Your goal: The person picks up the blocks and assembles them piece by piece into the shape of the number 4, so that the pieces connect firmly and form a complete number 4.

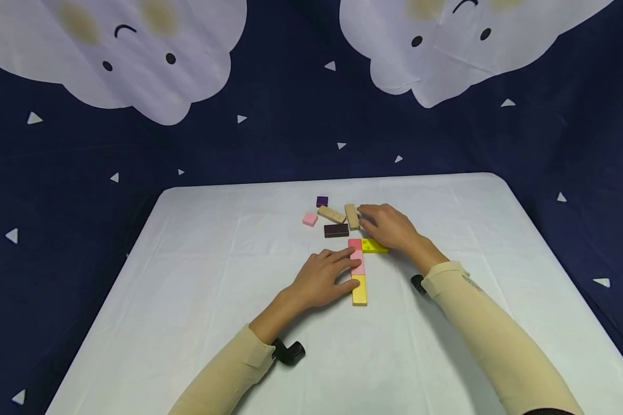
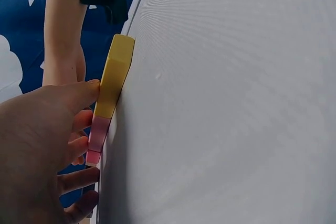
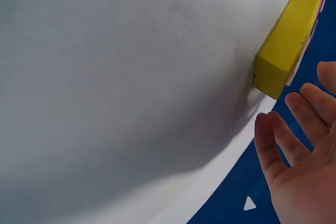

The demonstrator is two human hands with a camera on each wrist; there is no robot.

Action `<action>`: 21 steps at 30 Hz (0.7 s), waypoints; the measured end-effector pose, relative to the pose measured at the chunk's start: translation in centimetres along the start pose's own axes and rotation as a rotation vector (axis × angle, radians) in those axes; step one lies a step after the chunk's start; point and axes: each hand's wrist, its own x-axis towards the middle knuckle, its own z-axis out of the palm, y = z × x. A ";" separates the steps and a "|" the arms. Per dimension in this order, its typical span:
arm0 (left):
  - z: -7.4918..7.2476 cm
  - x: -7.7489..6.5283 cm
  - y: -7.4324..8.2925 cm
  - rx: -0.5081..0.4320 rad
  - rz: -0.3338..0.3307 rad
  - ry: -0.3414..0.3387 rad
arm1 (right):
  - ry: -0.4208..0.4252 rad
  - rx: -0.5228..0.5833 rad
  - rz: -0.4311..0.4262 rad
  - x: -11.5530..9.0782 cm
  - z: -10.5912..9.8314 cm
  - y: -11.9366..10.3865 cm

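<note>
A light yellow block point(image 1: 360, 294), a light pink block point(image 1: 360, 268) and a small darker pink block point(image 1: 355, 244) lie end to end in a column. From the column's far end, a bright yellow block point(image 1: 376, 246) extends to the right. My left hand point(image 1: 319, 279) is at the column's left side, its spread fingertips on the pink blocks and thumb against the light yellow one. Beyond the bright yellow block, my right hand point(image 1: 390, 227) reaches out with fingertips beside an upright-lying tan block point(image 1: 351, 215). Its fingers point(image 3: 265, 135) are apart, with nothing between them in the right wrist view.
Behind the column lie a dark brown block point(image 1: 336, 230), a second tan block point(image 1: 331, 214), a light pink cube point(image 1: 310, 219) and a dark purple block point(image 1: 322, 201). They rest on a white-covered table point(image 1: 187, 259), with a navy patterned cloth point(image 1: 291, 138) behind it.
</note>
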 end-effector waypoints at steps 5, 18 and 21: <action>0.0 0.1 0.0 -0.002 0.003 0.003 | -0.005 0.003 -0.006 0.8 0.1 0.0; 0.1 0.1 0.0 -0.006 0.000 0.002 | -0.048 0.028 -0.030 1.9 0.5 -0.3; 0.2 0.2 0.0 0.002 0.000 0.005 | -0.045 0.022 -0.005 1.9 0.5 -0.3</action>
